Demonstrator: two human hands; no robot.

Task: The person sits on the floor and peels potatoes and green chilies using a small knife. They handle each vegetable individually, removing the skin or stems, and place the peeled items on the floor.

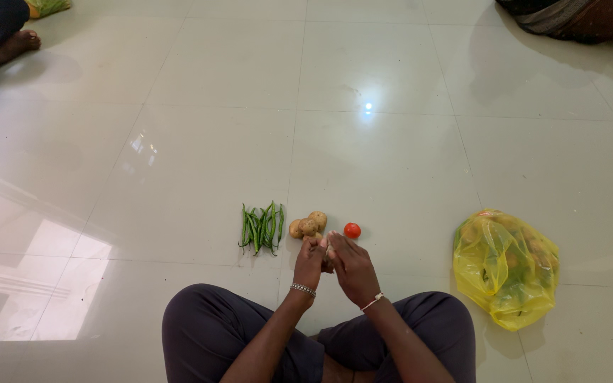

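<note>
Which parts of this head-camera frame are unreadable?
- Thing between the left hand and right hand: fingers cover it, kind unclear.
- Yellow bag contents: blurred through the plastic.
- Person's foot, top left: body cut by the edge.
- Dark cloth, top right: cut off by the edge.
- Potatoes: count too small to tell.

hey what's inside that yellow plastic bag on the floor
Through the thin yellow bag, rounded pale and greenish shapes show, likely more produce. The plastic blurs them, so their kind and count cannot be told. Its knotted top hides the rest.
</note>
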